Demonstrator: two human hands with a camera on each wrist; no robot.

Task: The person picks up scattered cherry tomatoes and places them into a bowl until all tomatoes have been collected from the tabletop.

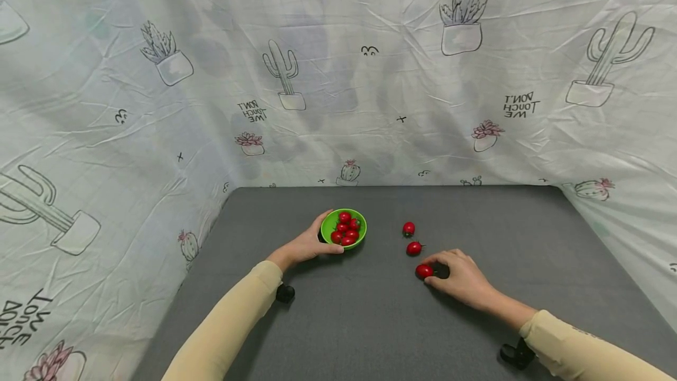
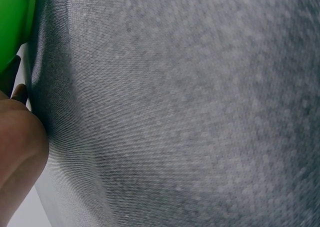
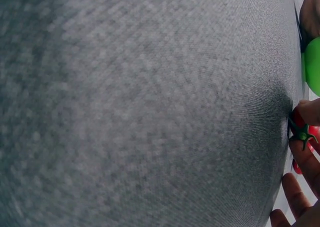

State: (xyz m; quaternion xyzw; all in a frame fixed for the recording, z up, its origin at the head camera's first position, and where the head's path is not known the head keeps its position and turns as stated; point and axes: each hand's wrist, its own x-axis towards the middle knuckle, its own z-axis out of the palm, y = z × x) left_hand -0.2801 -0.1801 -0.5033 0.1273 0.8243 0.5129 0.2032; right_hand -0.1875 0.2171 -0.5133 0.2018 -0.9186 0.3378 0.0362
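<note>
A green bowl (image 1: 329,224) stands left of centre on the grey table, with several red cherry tomatoes (image 1: 342,229) inside. My left hand (image 1: 304,246) grips it from the left, thumb along the near side and fingers round the far side. To the right, my right hand (image 1: 463,278) pinches a cherry tomato (image 1: 424,271) between thumb and fingers, low at the tabletop. Its green calyx (image 3: 303,135) shows in the right wrist view. Two more tomatoes lie loose beyond that hand: a nearer one (image 1: 414,248) and a farther one (image 1: 409,229).
The grey cloth-like tabletop (image 1: 365,322) stretches under both arms. A pale curtain (image 1: 338,75) printed with potted cacti hangs behind the table and along its sides. Black wrist mounts (image 1: 285,293) sit below the forearms.
</note>
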